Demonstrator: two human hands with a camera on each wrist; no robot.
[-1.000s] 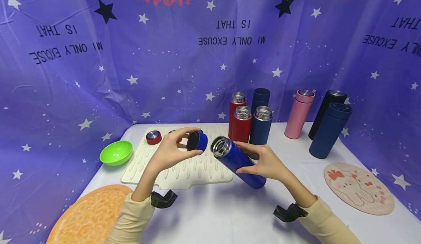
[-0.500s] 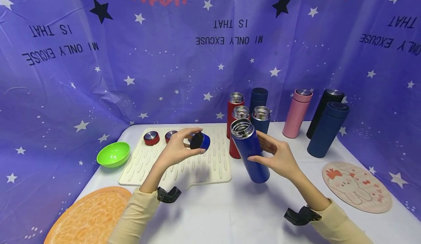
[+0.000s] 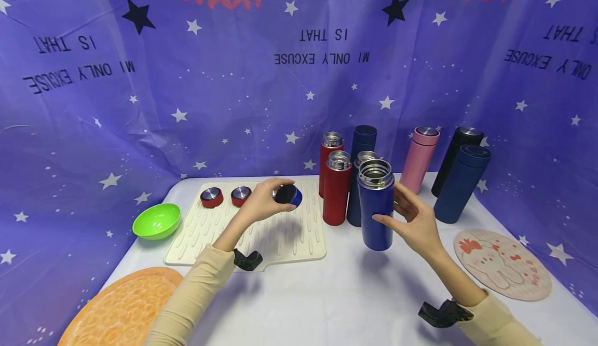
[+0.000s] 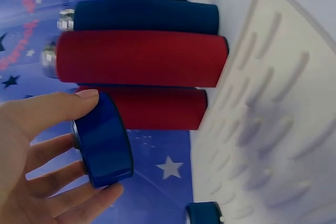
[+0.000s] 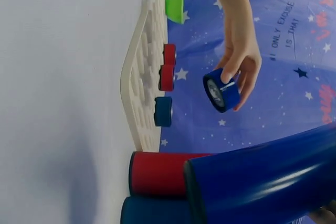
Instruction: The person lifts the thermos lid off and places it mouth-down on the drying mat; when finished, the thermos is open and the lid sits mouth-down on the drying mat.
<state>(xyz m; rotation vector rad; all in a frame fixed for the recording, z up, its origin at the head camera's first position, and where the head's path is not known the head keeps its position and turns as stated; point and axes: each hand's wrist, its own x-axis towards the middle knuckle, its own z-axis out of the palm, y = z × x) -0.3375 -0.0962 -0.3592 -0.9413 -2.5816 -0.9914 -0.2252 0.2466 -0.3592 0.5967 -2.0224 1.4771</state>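
My left hand (image 3: pixel 261 201) pinches a glossy blue bottle lid (image 4: pixel 107 142) between thumb and fingers, above the cream drying mat (image 3: pixel 187 247). My right hand (image 3: pixel 416 226) grips a glossy blue thermos bottle (image 3: pixel 376 216) round its side. That bottle stands nearly upright in the air, its steel mouth uncovered, a shadow on the table below. Behind it are two uncapped red bottles (image 3: pixel 336 198) and an uncapped dark blue bottle (image 3: pixel 353 206), partly hidden. Two red lids (image 3: pixel 212 197) sit on the mat; a dark blue lid (image 5: pixel 163 111) there shows in the right wrist view.
A capped dark blue bottle (image 3: pixel 364 138) stands at the back. Pink (image 3: pixel 420 162), black (image 3: pixel 455 162) and dark blue (image 3: pixel 462 185) capped bottles stand at the right. A green bowl (image 3: pixel 156 222) is left of the mat. Round placemats lie front left (image 3: pixel 121 304) and right (image 3: pixel 502 265).
My right hand has carried the blue bottle rightward, away from the lid, and turned it from tilted to nearly upright. My left hand has shifted slightly right with the lid.
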